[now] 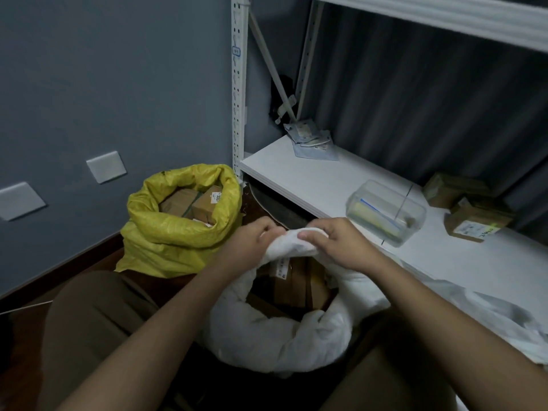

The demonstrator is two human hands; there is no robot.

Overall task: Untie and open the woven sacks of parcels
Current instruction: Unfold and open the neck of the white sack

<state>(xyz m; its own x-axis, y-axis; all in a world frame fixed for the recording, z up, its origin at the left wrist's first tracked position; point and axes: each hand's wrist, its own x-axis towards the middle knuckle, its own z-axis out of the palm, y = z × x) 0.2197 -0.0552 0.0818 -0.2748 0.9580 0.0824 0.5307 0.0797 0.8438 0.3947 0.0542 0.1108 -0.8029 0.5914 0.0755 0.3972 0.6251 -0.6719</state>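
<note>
Both hands meet at the frame's centre on the far rim of the white woven sack, its mouth gaping toward the lower middle over brown parcels. The left hand and right hand each pinch that rolled edge, side by side, equally near. Any tie there is probably hidden under the fingers; the yellow woven sack, left of centre, already stands open.
</note>
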